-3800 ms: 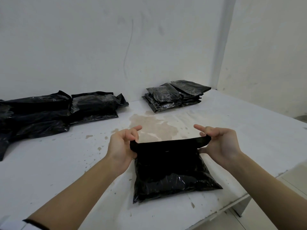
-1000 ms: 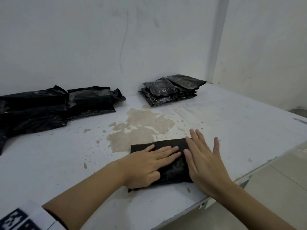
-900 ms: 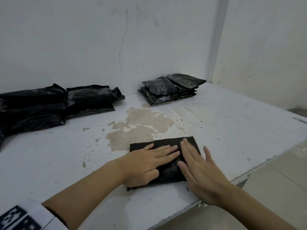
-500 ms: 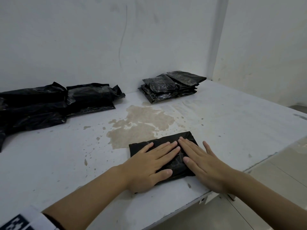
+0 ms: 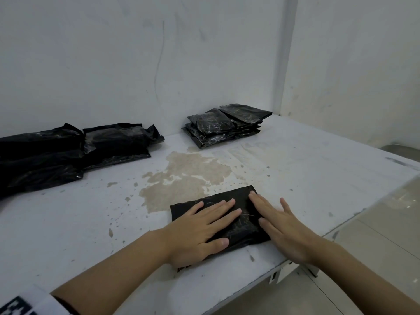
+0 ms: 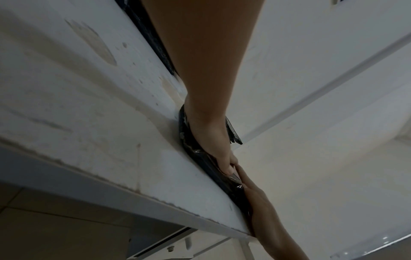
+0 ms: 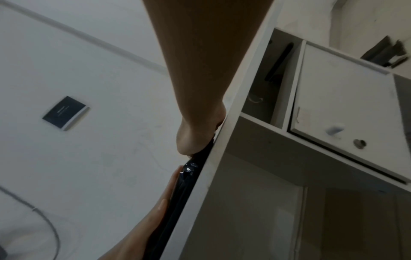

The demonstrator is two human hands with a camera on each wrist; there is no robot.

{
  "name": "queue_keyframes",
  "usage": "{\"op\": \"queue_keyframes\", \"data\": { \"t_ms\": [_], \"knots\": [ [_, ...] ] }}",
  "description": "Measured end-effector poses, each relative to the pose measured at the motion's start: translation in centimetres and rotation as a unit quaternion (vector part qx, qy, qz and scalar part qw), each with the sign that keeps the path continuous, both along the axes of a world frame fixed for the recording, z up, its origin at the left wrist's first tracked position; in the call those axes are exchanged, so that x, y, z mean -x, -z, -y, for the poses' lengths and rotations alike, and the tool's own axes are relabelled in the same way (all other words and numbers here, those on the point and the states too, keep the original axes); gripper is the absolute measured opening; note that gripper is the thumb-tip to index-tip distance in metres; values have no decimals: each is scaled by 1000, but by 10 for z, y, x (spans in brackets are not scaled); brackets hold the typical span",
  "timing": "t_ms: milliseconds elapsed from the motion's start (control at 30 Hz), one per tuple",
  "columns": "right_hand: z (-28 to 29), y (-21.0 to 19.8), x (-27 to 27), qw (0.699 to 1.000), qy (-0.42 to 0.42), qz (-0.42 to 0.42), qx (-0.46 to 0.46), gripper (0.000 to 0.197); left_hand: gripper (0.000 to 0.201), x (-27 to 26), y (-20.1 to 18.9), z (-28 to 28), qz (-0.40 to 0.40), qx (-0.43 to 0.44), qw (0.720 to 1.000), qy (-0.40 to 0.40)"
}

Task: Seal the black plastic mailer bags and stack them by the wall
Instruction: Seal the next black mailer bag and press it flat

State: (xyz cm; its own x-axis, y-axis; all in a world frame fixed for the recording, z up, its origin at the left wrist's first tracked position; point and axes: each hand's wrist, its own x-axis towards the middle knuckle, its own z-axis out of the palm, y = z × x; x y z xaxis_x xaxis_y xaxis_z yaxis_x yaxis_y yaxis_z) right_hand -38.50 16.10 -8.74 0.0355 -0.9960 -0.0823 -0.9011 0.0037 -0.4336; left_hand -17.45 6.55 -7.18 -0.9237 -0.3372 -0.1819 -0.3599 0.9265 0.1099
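Both hands lie flat, fingers straight, pressing a folded black plastic mailer bag [image 5: 238, 214] near the white bench's [image 5: 318, 178] front edge: left hand [image 5: 200, 230] on its left half, right hand [image 5: 284, 228] over its right edge. A stack of sealed black mailer bags [image 5: 225, 125] sits at the back edge, against the wall [image 5: 136, 64]; loose black bags [image 5: 68, 151] crowd the back-left corner.

Glossy, crinkled black plastic mailer bag [image 5: 227, 214] on a matt, stained white table [image 5: 306, 173].
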Motion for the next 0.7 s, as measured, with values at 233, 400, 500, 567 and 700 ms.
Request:
{"op": "queue_keyframes", "data": {
  "t_ms": [233, 400, 500, 567, 700],
  "knots": [
    [-6, 7, 7, 987, -1, -158, 3, 96, 50, -1, -2, 1, -20, -38, 999, -19],
    [-7, 3, 7, 986, -9, -166, -11, 79, 65, 0, -5, -2, -20, 29, 999, -14],
    [-6, 2, 5, 987, -9, -157, -14, 78, 64, 2, -7, 2, -30, 138, 989, 35],
    [-7, 3, 5, 989, -6, -149, -15, 73, 64, 7, -12, 3, -2, 158, 985, 74],
    [-8, 0, 3, 991, 7, -132, -33, 54, 60, 20, -29, 1, 154, 102, 981, 67]
  ]
}}
